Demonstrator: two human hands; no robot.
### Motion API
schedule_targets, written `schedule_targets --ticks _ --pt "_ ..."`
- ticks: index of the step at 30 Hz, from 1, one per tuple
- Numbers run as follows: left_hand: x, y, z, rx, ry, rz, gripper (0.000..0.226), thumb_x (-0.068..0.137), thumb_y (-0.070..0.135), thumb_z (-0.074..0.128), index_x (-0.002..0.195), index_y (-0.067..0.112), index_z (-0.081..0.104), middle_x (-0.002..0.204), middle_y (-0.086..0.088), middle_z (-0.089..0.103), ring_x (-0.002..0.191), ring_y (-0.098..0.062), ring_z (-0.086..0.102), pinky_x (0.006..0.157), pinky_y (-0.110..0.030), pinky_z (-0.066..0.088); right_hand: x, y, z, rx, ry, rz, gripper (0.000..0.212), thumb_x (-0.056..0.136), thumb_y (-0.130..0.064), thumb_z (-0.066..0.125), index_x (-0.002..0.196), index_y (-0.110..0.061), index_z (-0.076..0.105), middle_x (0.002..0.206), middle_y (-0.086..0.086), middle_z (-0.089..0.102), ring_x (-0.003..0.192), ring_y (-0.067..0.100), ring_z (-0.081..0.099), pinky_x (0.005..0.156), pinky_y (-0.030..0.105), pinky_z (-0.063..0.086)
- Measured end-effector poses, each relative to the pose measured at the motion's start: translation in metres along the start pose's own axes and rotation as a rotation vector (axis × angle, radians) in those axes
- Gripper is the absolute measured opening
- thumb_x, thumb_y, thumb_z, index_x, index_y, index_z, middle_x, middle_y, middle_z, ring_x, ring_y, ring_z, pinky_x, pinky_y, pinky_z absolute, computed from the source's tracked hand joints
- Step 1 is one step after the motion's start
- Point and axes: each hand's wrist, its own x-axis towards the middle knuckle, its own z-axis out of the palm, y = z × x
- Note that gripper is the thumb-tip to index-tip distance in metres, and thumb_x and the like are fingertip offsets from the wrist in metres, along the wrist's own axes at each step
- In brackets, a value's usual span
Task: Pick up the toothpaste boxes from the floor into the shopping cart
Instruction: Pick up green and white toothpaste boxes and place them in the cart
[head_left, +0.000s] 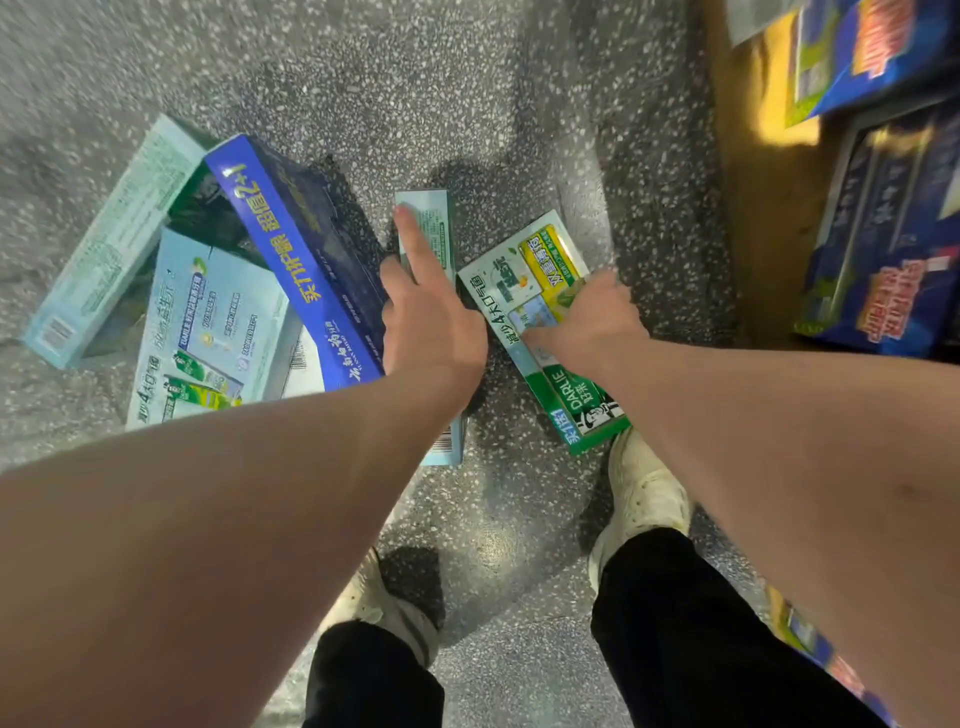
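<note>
Head view. On the floor (467, 104), just right of blue box (306, 249): slim box (423, 213), long axis running straight away from the feet. Farther right: green box (550, 249), far end leaning toward blue box. Right hand (597, 312) fingers (610, 283) curled over its far edge, thumb on top. Left hand (434, 327) index straight along slim box; grip unclear. Best to clamp long edges near mid-length and lift level.

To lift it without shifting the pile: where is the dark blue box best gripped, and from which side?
Probably across its narrow lettered side, from above. The dark blue box leans tilted on the pale boxes, so that raised side stands free; the left hand is nearest.
</note>
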Motion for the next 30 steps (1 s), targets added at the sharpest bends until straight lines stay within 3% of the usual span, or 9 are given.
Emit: schedule_targets --ticks 4,6,8,10,12,15,20,24,30 --pt "0.000 -0.003 0.002 -0.017 -0.010 -0.055 0.107 0.091 0.011 0.054 0.153 0.039 -0.029 0.134 -0.013 0.038 0.080 -0.032 0.058 0.079 -0.051 0.055 -0.005 0.001 0.001 0.103 0.035 0.020 0.082 0.061 -0.048 0.095 0.111 -0.019 0.037 0.100 -0.003 0.057 0.093 0.021 0.061 0.088 0.042 0.050" --pt "-0.001 -0.003 0.003 -0.028 -0.037 -0.076 0.107 0.093 0.012 0.054 0.151 0.043 -0.031 0.130 -0.013 0.041 0.074 -0.028 0.056 0.074 -0.048 0.054 -0.006 0.006 0.002 0.162 0.031 0.036 0.079 0.063 -0.045 0.095 0.105 -0.022 0.033 0.087 -0.006 0.057 0.078 0.017 0.062 0.090 0.047 0.052" --pt "-0.002 0.000 0.002 -0.030 -0.034 -0.094 0.106 0.096 0.011 0.053 0.151 0.044 -0.031 0.134 -0.012 0.042 0.069 -0.022 0.053 0.066 -0.043 0.048 -0.005 0.009 -0.001 0.191 0.043 0.065 0.087 0.057 -0.047 0.097 0.106 -0.022 0.030 0.093 -0.003 0.057 0.083 0.021 0.062 0.092 0.051 0.052" --pt "-0.001 0.002 0.002 -0.034 -0.023 -0.094 0.105 0.098 0.012 0.054 0.152 0.044 -0.030 0.141 -0.012 0.040 0.066 -0.018 0.051 0.064 -0.040 0.044 -0.007 0.009 -0.004 0.258 0.037 0.080 0.090 0.056 -0.048 0.096 0.107 -0.025 0.026 0.106 0.001 0.053 0.086 0.021 0.058 0.081 0.044 0.053" --pt "-0.002 0.002 0.000 -0.054 -0.042 -0.075 0.103 0.100 0.017 0.055 0.152 0.045 -0.029 0.148 -0.012 0.037 0.071 -0.020 0.052 0.069 -0.042 0.047 -0.013 0.008 -0.005 0.313 0.042 0.049 0.082 0.065 -0.048 0.090 0.109 -0.029 0.023 0.109 0.001 0.053 0.083 0.018 0.056 0.073 0.038 0.050" --pt "-0.007 -0.002 -0.002 -0.116 -0.090 -0.057 0.102 0.100 0.021 0.056 0.152 0.049 -0.027 0.154 -0.011 0.033 0.100 -0.030 0.059 0.088 -0.050 0.052 -0.030 -0.002 -0.001 0.299 0.082 -0.026 0.051 0.083 -0.046 0.071 0.114 -0.023 0.038 0.108 0.004 0.053 0.077 0.016 0.057 0.060 0.032 0.048" --pt "-0.020 -0.009 0.006 -0.356 -0.132 -0.056 0.101 0.093 0.032 0.060 0.159 0.038 -0.015 0.162 -0.002 0.023 0.141 -0.028 0.037 0.117 -0.048 0.032 -0.052 -0.022 0.004 0.355 0.061 -0.150 0.042 0.094 -0.052 0.059 0.120 -0.020 0.049 0.106 0.001 0.053 0.080 0.012 0.056 0.061 0.031 0.048" --pt "-0.018 -0.014 0.005 -0.447 -0.170 -0.128 0.107 0.088 0.048 0.067 0.159 0.039 -0.013 0.166 0.002 0.014 0.148 -0.028 0.026 0.119 -0.055 0.028 -0.058 -0.032 0.007 0.405 0.008 -0.237 0.045 0.099 -0.059 0.040 0.118 -0.022 0.056 0.106 0.000 0.062 0.088 0.016 0.063 0.077 0.040 0.057" --pt "-0.019 -0.012 0.005 -0.247 -0.187 -0.101 0.132 0.075 0.043 0.084 0.158 0.032 -0.018 0.160 -0.004 0.019 0.142 -0.032 0.033 0.111 -0.058 0.039 -0.057 -0.025 -0.016 0.206 -0.063 -0.357 0.020 0.103 -0.042 0.049 0.104 -0.024 0.055 0.084 -0.011 0.059 0.069 0.007 0.059 0.051 0.025 0.039"
